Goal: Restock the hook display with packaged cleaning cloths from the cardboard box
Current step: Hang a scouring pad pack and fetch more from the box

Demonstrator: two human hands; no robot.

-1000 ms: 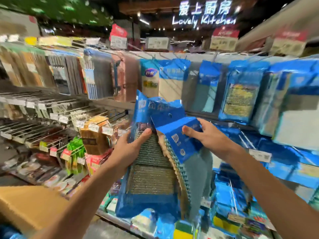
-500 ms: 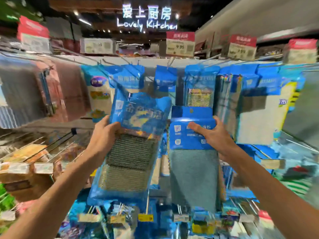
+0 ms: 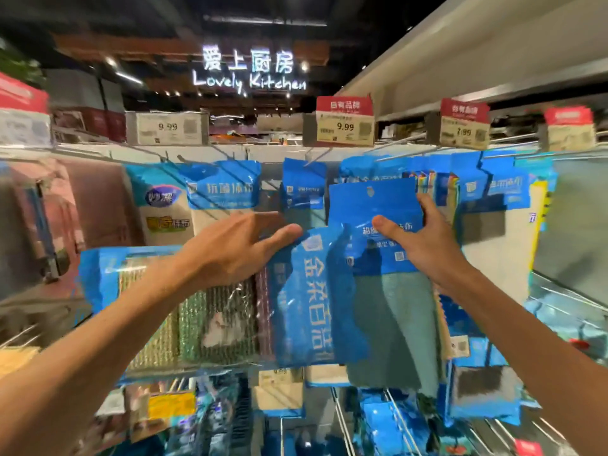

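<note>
Gripping overlapping cloth packs [image 3: 306,301], both hands [image 3: 424,248].

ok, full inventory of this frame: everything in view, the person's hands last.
green cloth pack: one, green with blue header, centre, before the top row
scouring cloth pack: one, blue, sideways, left of centre
hanging packs: several, mostly blue-headed, top row
hooks: several, metal, top rail
price tags: five, red-and-white or white, above the hooks
lit sign: one, white, ceiling behind
left grip: bare hand, fingers spread, on the scouring cloth pack
right grip: bare hand, pinching the green cloth pack's header
</note>
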